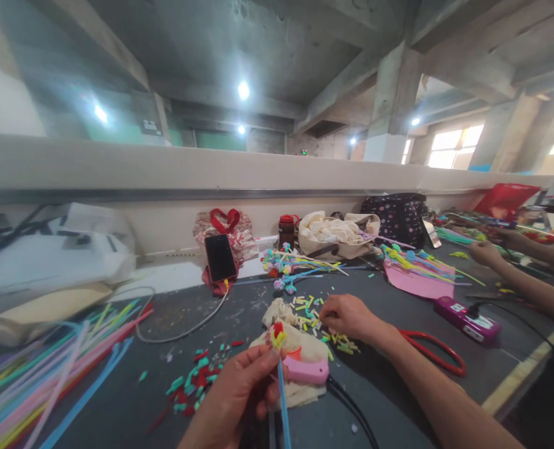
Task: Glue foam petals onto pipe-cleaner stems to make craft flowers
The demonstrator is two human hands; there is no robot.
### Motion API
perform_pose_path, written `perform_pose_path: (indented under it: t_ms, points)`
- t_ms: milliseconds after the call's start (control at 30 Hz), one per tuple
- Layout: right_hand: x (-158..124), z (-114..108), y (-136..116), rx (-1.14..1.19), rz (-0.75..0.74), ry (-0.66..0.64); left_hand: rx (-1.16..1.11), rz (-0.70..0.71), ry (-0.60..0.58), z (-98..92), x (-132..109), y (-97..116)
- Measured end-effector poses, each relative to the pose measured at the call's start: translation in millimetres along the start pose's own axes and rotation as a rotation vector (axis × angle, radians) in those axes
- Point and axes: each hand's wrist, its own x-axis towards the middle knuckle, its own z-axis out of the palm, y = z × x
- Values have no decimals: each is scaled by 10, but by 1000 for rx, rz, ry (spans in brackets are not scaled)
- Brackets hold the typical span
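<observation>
In the head view my left hand (246, 390) pinches a light blue pipe cleaner stem (283, 405). A small red and yellow fuzzy tuft (277, 335) tops the stem, just above my fingertips. My right hand (349, 317) rests low over a scatter of short yellow-green and cream pipe cleaner pieces (343, 342). Its fingers are curled together and point down; what they pinch is hidden. Between the hands, a pink glue gun (307, 370) with a black cord lies on a crumpled cream cloth (300, 394), partly behind my left hand. Red and teal cut pieces (190, 380) lie left of it.
Long coloured pipe cleaners (57, 386) fill the left. Finished tufted stems (288, 265), a phone (220, 257), a red-lidded bottle (286, 231) and bags (393, 215) stand behind. Red-handled scissors (438, 355) and a purple power strip (466, 319) lie right, near another person's hands (487, 254).
</observation>
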Motion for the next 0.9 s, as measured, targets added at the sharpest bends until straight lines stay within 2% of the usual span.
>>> perform_pose_path:
  t_ms: [167,367,533,667,767,900]
  points:
    - [155,86,-51,-63,-52,-25,5,-14,-12,34,-18,23]
    - [176,116,-127,-151,-59,-49,29,8,2,46,-38,15]
    - [186,156,-191,-148,-37,-12,28,29,5,23,-53,7]
    - [137,147,-128,-39,14,84,21,22,-27,16,-40,18]
    - [103,112,-40,104,44,149,22,23,-4,23,-35,22]
    - [92,79,30,297,51,184,0,28,-17,23,-50,22]
